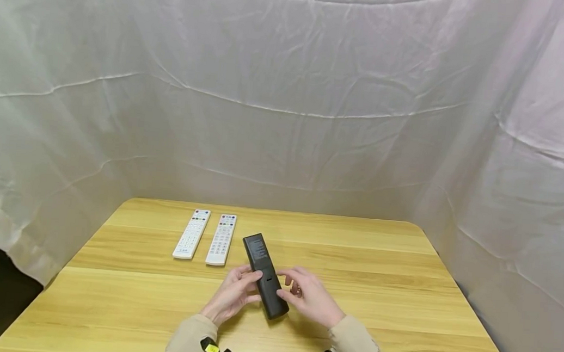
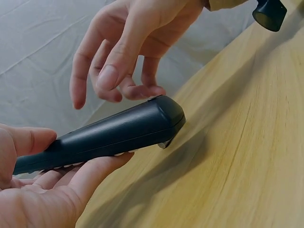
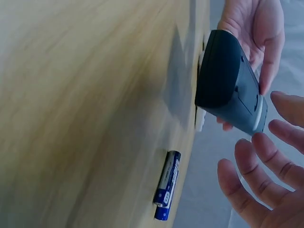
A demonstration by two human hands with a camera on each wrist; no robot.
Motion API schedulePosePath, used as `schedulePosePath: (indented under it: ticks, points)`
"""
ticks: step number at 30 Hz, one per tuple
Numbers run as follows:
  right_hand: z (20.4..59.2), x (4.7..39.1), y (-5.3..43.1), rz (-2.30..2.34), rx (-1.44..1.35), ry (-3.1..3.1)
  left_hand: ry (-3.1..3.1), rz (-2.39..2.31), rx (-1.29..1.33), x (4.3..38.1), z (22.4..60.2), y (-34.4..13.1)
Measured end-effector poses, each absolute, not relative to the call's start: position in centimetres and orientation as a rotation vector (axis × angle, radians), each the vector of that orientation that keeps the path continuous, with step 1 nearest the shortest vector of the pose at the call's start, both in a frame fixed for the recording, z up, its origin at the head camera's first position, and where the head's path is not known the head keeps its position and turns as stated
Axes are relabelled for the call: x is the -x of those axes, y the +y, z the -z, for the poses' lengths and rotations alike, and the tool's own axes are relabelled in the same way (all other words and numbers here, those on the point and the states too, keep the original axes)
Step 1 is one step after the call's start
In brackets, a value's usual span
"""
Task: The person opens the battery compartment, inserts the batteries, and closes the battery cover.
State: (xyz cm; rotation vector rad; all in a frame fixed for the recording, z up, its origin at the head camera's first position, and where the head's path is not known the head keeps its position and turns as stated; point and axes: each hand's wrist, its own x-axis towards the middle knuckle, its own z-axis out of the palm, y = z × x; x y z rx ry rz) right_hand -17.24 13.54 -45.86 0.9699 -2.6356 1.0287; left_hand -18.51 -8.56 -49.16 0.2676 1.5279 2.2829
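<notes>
A black remote control (image 1: 266,277) is held tilted above the table, its back facing up and its buttons underneath. My left hand (image 1: 235,294) grips it by the sides, thumb on the back and fingers below, as the left wrist view shows. Close to the remote's right edge is my right hand (image 1: 314,298), its fingers relaxed and spread with nothing between them. On the table near that hand lie two blue-and-silver batteries (image 3: 167,185) side by side; in the head view the right hand mostly hides them.
Two white remote controls, one at the left (image 1: 191,234) and one beside it (image 1: 221,240), lie buttons up on the wooden table (image 1: 378,270), beyond the left hand. Pale curtains (image 1: 284,143) hang around the table's back and sides.
</notes>
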Motion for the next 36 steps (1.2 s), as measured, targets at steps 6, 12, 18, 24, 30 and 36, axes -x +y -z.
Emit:
schedulePosePath:
  ticks: [6,12,18,24,30,36]
  points:
    - [46.0,17.2,13.0,-1.011,-0.96,-2.675,1.518,-2.292,-0.271,18.5,49.3,-8.4]
    - [46.2,17.3,12.7,-1.0,-0.968,-2.69,1.491,-2.304,-0.258,18.5,49.2,-8.4]
    - [46.0,17.4,12.3,-1.003,-0.958,-2.713,1.458,-2.309,-0.282,18.5,49.1,-8.3]
    - [45.9,17.4,12.0,-0.977,-0.929,-2.736,1.441,-2.317,-0.277,18.4,49.0,-8.3]
    - [45.9,17.5,11.8,-0.99,-0.924,-2.744,1.436,-2.326,-0.275,18.5,49.0,-8.4]
    - [45.7,17.6,11.6,-1.029,-0.911,-2.753,1.441,-2.328,-0.275,18.5,49.0,-8.3]
